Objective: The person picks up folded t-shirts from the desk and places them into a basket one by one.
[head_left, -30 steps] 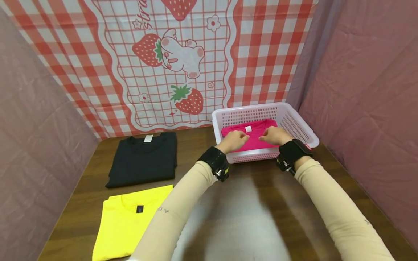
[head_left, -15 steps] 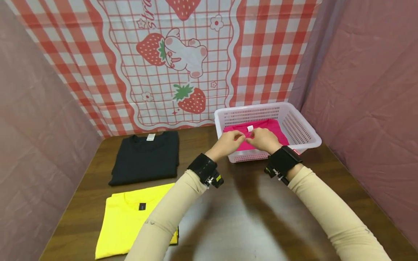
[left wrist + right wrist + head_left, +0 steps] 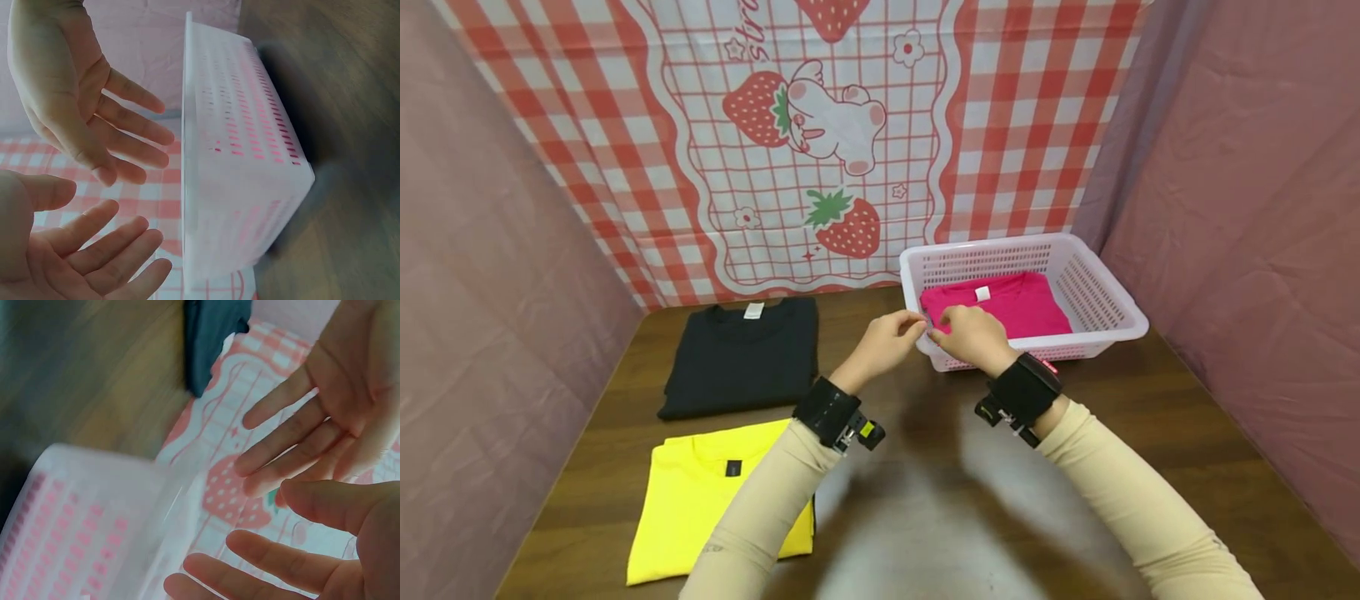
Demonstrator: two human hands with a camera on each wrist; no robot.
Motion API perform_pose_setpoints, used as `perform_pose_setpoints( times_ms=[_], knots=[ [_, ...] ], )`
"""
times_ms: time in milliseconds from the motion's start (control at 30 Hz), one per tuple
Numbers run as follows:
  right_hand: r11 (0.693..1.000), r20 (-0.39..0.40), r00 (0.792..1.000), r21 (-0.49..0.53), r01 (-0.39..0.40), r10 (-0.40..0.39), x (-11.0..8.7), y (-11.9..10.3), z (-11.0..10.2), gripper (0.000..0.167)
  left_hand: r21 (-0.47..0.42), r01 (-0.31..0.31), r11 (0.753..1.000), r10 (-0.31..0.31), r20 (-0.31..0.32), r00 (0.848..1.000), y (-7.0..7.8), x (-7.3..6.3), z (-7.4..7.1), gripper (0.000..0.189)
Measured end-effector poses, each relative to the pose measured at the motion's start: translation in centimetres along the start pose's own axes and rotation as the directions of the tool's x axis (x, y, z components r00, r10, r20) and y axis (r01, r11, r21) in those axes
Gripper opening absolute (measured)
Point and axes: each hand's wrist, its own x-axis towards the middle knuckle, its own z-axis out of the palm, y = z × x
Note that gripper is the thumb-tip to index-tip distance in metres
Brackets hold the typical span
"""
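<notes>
Both hands have shifted leftward since the earlier frame, from over the pink shirt to the basket's near left corner. Your left hand (image 3: 883, 343) and right hand (image 3: 973, 337) are released: in the wrist views, fingers extend loosely and nothing lies between them. The fingertips appear just above the rim, apart from it, the two hands close together. The pink shirt (image 3: 1026, 307) lies folded in the left part of the white basket (image 3: 1086, 292), its pale tag toward the far wall.

Judging by this posture, the step in hand is clearing the basket. To do it well, raise your fingertips fully above the rim before swinging sideways, so that neither hand snags the edge; keep the fingers loose, lest they catch the cloth and spoil its fold.

Further out, the black shirt (image 3: 741, 358) and, nearer you, the yellow shirt (image 3: 707, 508) lie folded on the wooden table (image 3: 1150, 433), left of the basket. Note that your left sleeve (image 3: 752, 508) crosses over the yellow shirt; whether it touches cannot be told. Hold that forearm high to avoid dragging the fabric.
</notes>
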Motion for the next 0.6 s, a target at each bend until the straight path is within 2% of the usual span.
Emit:
perform_pose_setpoints(
  times_ms=[333,600],
  knots=[
    [0.997,-0.037,0.997,0.046,0.067,-0.065,-0.7,-3.2,1.9,0.036,-0.029,0.052,0.998,-0.054,-0.082,0.995,-2.6,-3.3,-2.0,0.030],
    [0.994,-0.047,0.993,0.015,0.112,-0.111,-1.2,-6.2,4.3,0.033,0.005,0.120,0.993,-0.119,-0.123,0.985,-6.6,-7.2,-3.8,0.030]
  ],
)
